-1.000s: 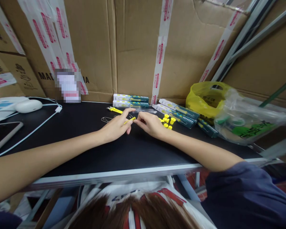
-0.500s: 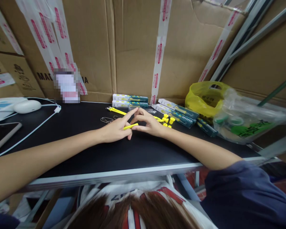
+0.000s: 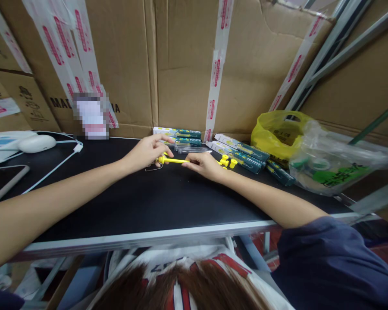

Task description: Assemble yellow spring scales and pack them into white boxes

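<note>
A yellow plastic rod (image 3: 176, 160) with a wider knobbed end lies level between my two hands, just over the black table (image 3: 155, 202). My right hand (image 3: 205, 166) pinches its plain right end. Curled fingers of my left hand (image 3: 145, 153) close around the knobbed end and partly hide it. Beneath those fingers, a bent metal wire hook (image 3: 153, 168) shows on the table. Several small yellow knobbed pieces (image 3: 224, 160) rest right beside my right hand. Behind the hands lie clear plastic tubes (image 3: 192, 149).
Printed slim boxes (image 3: 176, 140) are stacked at the back, with more slim boxes (image 3: 241, 155) to the right. A yellow plastic bag (image 3: 274, 137) and a clear bag (image 3: 333, 172) stand farther right. On the left are a phone (image 3: 6, 183), a white cable (image 3: 56, 165) and a white rounded device (image 3: 37, 144).
My hands have moved apart, the left one up and leftward. The knobbed yellow rod that lay behind them is now held between them. The short yellow piece held before is out of sight.
</note>
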A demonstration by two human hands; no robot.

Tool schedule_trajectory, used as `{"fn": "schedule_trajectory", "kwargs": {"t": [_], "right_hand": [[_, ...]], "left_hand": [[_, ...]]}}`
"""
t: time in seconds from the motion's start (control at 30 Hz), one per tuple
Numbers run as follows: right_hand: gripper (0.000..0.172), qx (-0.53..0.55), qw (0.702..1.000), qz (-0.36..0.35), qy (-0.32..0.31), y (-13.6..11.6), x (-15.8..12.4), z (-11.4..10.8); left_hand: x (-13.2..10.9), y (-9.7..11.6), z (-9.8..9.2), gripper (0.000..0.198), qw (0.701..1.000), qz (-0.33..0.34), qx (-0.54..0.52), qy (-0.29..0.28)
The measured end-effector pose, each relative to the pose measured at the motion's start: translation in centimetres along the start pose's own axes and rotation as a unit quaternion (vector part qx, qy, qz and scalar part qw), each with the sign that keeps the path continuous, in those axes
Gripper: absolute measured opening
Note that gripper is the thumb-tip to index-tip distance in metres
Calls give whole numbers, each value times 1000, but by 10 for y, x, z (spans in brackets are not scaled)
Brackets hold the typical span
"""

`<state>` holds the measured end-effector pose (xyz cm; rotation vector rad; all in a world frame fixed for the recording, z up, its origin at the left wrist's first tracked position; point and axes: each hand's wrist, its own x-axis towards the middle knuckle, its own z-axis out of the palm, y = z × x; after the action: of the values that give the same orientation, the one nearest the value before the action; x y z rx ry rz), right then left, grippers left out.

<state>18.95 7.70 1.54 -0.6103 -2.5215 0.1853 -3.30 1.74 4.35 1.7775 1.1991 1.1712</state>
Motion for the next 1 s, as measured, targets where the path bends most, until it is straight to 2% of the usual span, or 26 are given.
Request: {"fn": "schedule_trajectory", "kwargs": {"t": [0.13,0.23,0.33,0.47,0.6,0.77,1.0], "right_hand": [[33,70,994,85,11,-7,-2,1],[34,165,977,135,13,-16,-2,4],[33,262,952,159,12,-23,-2,8],[30,351,920,173,-2,-28,-1,11],[33,372,911,178,-14,-30,-1,11],[38,342,923,176,-31,-31,-3,12],[42,271,950,141,-64,-34,-4,10]], "left_hand": [[6,0,-7,23,980,-50,-175,81],[5,1,-6,23,953,-51,-288,79],[2,1,0,22,937,-38,-342,61],[0,-1,6,16,938,-23,-342,49],[0,-5,7,14,939,-9,-341,40],[0,-8,7,13,943,-2,-332,30],[0,-11,10,18,955,11,-292,43]]}}
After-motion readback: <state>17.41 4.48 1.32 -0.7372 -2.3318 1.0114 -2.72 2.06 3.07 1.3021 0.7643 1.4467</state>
